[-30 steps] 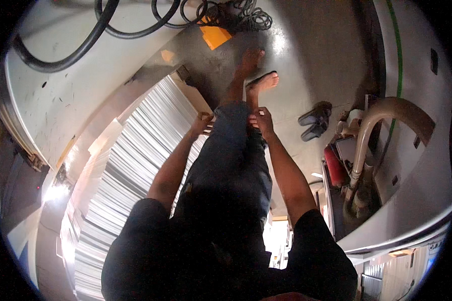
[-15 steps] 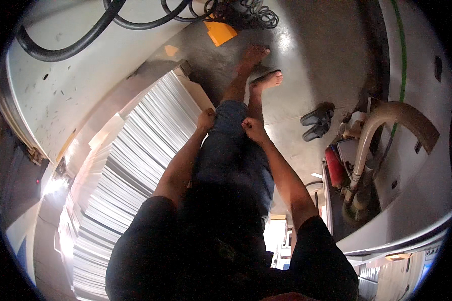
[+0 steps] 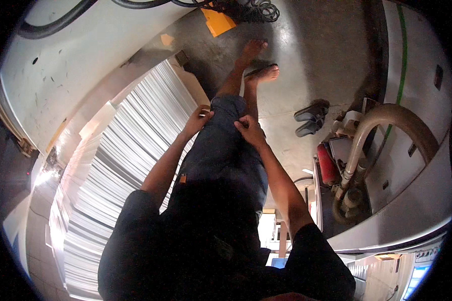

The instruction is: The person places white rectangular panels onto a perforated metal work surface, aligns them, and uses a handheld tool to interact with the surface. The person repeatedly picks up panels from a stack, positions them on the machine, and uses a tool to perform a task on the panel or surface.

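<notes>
I am bent over my dark blue trousers (image 3: pixel 221 145), whose near leg is rolled up in a thick cuff (image 3: pixel 228 106) below the knee. My left hand (image 3: pixel 200 118) is at the left side of the cuff, its fingers bent but apart, the tips by the cloth. At the right side, my right hand (image 3: pixel 250 129) has thumb and fingers drawn together on the trouser leg; the fingertips are partly hidden. Below the cuff my bare shins lead to two bare feet (image 3: pixel 264 74) on the floor.
A long stack of white sheets (image 3: pixel 135 135) stands close on my left. Dark sandals (image 3: pixel 311 118) lie on the floor to the right, near a red cylinder (image 3: pixel 328 164) and a thick beige hose (image 3: pixel 359 145). An orange piece (image 3: pixel 218 21) and coiled black cable (image 3: pixel 258 11) lie ahead.
Both hands have loosened from closed fists at the cuff and sit slightly lower along the trouser leg. The left fingers have spread. The whole view has shifted slightly.
</notes>
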Motion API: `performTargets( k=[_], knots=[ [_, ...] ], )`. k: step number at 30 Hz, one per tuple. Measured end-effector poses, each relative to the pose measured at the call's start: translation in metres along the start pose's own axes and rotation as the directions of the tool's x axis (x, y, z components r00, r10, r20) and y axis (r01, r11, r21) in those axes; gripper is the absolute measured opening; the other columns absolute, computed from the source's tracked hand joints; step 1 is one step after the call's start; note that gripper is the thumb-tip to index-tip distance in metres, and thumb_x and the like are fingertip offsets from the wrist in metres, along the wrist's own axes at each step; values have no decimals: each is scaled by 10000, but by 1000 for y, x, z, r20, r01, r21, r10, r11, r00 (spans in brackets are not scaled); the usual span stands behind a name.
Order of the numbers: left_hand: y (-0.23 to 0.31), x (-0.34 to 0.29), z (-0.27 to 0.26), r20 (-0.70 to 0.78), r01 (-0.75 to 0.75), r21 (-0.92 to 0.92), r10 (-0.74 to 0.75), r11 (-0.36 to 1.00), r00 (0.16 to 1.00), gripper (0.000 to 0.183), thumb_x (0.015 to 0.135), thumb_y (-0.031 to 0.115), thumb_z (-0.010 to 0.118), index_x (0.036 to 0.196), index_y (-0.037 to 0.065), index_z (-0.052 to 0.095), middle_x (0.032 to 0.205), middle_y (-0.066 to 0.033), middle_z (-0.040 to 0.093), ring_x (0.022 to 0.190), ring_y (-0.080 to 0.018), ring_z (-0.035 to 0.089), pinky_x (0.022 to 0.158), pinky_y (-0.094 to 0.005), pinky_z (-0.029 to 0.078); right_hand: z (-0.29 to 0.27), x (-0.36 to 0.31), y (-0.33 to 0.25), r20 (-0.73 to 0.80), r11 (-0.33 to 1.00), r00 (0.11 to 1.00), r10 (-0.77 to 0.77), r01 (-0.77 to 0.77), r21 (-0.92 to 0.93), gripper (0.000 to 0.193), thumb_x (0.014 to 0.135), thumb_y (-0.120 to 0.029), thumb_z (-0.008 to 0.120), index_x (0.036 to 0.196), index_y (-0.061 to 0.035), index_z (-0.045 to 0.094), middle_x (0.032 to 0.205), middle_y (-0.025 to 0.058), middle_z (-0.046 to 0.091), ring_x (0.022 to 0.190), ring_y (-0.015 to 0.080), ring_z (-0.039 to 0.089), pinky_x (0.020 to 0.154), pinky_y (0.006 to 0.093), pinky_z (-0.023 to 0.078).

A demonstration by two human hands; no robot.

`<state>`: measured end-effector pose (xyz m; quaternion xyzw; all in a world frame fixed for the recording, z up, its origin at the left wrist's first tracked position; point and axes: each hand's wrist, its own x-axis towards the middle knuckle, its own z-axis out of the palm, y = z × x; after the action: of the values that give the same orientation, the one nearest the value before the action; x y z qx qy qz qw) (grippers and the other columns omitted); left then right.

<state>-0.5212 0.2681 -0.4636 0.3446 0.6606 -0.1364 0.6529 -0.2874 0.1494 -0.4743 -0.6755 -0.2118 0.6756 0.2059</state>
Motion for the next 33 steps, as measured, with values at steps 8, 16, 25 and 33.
performTargets(
  k=[8,16,25,33],
  knots=[
    [-14,34,6,61,-287,161,281,944,958,302,934,341,701,920,45,646,864,-103,660,903,-222,661,850,-403,515,12,35,30,-155,996,985,-81,85,22,218,921,-217,737,870,-42,617,806,72,660,786,204,630,755,356,501],
    [-30,78,13,10,-229,358,242,905,970,307,934,329,669,910,25,638,880,-195,681,898,-352,681,831,-472,509,31,70,67,-268,978,963,22,-76,-193,258,897,-292,744,887,-51,653,843,116,688,850,295,660,781,404,511],
    [-3,66,10,-90,-170,355,214,919,973,439,1020,414,545,1007,-14,642,951,-245,680,940,-409,670,840,-481,494,-12,76,98,-374,984,917,140,-170,-48,288,981,-304,676,920,-28,624,803,67,701,636,119,626,553,277,508],
    [45,13,-5,-47,-398,385,449,833,893,467,1068,421,459,1125,-12,626,947,-244,674,948,-414,663,836,-456,489,-93,-25,22,-308,915,934,183,-47,400,216,986,-281,616,976,-67,642,786,45,656,656,100,588,579,273,469]
  ],
)
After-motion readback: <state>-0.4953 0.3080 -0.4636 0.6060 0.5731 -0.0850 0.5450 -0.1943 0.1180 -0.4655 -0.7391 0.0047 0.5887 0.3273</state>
